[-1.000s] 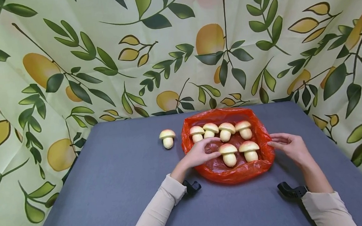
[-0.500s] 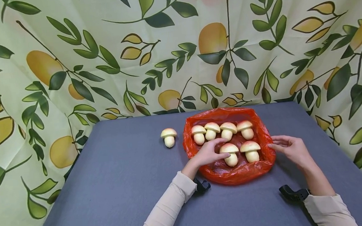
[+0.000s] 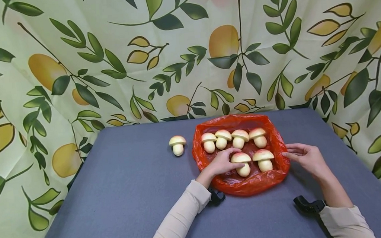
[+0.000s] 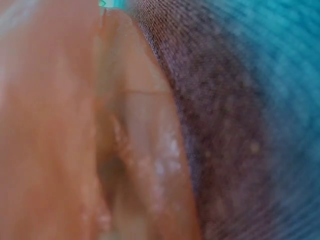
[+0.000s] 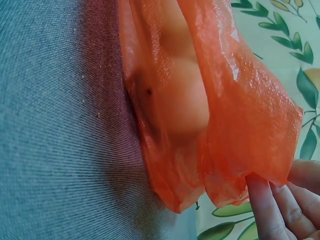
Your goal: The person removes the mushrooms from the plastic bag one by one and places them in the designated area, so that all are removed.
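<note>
A red plastic bag (image 3: 246,188) stands with its mouth wide and its rim rolled down. Inside lie several toy mushrooms with pale stems and reddish-yellow caps. My left hand (image 3: 220,164) reaches over the bag's left rim and grips the front-left mushroom (image 3: 243,171), thumb in front of the cap and fingers behind. Beside that one lies the front-right mushroom (image 3: 264,159). At the bag's right side, my right hand (image 3: 308,157) pinches the rim; in the right wrist view its fingertips hold the edge of the thin film (image 5: 255,120). The left wrist view is a blurred close-up.
One more mushroom (image 3: 177,145) lies on the table left of the bag. A row of mushrooms (image 3: 240,138) lines the back of the bag. The grey-blue tabletop (image 3: 131,176) ends at a leaf-and-fruit patterned curtain (image 3: 174,79). Black straps with cameras (image 3: 307,204) sit on the wrists.
My left hand has moved right, further into the bag, and closed its thumb and fingers around the front-left mushroom. My right hand has stayed at the right rim.
</note>
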{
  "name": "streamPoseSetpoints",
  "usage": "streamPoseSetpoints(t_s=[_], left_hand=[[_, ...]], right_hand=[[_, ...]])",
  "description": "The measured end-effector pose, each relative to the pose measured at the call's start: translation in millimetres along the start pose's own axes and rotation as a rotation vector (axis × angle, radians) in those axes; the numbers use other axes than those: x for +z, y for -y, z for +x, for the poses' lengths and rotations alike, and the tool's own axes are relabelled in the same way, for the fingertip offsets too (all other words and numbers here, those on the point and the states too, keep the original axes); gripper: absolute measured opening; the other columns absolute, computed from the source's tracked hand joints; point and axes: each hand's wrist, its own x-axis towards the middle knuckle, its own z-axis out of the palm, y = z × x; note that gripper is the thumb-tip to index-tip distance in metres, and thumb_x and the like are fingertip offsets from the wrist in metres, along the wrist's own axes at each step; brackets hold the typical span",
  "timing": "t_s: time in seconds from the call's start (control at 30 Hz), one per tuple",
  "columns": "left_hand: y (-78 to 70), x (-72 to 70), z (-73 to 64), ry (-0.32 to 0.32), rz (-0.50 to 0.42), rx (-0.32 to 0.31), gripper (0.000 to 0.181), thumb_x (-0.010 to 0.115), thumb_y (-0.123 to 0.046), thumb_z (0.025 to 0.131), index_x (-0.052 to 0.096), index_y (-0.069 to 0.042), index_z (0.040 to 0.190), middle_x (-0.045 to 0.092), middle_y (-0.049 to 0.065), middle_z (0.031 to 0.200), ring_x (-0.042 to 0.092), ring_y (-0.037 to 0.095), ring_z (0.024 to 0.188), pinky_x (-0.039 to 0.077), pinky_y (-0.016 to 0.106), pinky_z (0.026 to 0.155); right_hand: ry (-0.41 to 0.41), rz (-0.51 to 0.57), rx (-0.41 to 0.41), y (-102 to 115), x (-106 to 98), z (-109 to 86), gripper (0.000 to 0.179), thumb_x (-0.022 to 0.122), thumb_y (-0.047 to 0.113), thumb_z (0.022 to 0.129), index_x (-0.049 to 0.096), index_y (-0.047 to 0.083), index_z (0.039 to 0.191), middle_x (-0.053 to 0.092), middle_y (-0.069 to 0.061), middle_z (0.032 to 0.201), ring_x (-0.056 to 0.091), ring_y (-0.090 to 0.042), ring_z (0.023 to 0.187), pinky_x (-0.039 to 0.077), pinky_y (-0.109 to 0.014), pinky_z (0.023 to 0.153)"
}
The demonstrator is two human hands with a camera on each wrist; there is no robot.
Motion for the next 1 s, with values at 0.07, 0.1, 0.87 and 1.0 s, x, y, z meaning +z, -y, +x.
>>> streamPoseSetpoints(t_s=[0.07, 0.1, 0.87, 1.0], left_hand=[[-0.2, 0.1, -0.4, -0.007, 0.001, 0.001, 0.049, 0.073, -0.027, 0.085, 0.059, -0.011, 0.129, 0.067, 0.007, 0.122, 0.059, 0.01, 0.101, 0.046, 0.017, 0.088], [-0.3, 0.1, -0.5, -0.008, 0.005, 0.002, 0.049, 0.073, -0.027, 0.085, 0.059, -0.011, 0.128, 0.067, 0.006, 0.122, 0.059, 0.01, 0.1, 0.046, 0.017, 0.087], [-1.1, -16.4, -9.6, -0.045, -0.032, 0.063, 0.048, 0.072, -0.027, 0.086, 0.059, -0.01, 0.129, 0.066, 0.005, 0.126, 0.061, 0.015, 0.112, 0.047, 0.022, 0.097], [1.6, -20.2, -12.5, -0.057, -0.056, 0.052, 0.05, 0.072, -0.028, 0.086, 0.058, -0.012, 0.132, 0.065, 0.005, 0.129, 0.06, 0.016, 0.114, 0.046, 0.022, 0.098]], right_hand=[[-0.001, 0.001, -0.005, -0.2, -0.2, 0.1, 0.048, 0.069, 0.017, 0.089, 0.055, -0.018, 0.118, 0.062, 0.035, 0.078, 0.061, 0.016, 0.075, 0.052, -0.009, 0.065], [-0.001, 0.002, -0.007, -0.4, -0.3, 0.2, 0.047, 0.069, 0.017, 0.089, 0.056, -0.018, 0.118, 0.062, 0.035, 0.078, 0.061, 0.016, 0.075, 0.052, -0.009, 0.065], [0.004, -0.042, 0.03, -1.4, -0.6, 0.4, 0.049, 0.068, 0.021, 0.09, 0.056, -0.016, 0.121, 0.061, 0.036, 0.077, 0.06, 0.017, 0.074, 0.051, -0.012, 0.065], [0.009, -0.046, 0.034, -1.7, -0.4, 0.5, 0.05, 0.067, 0.021, 0.091, 0.055, -0.015, 0.122, 0.061, 0.036, 0.077, 0.059, 0.017, 0.075, 0.05, -0.01, 0.065]])
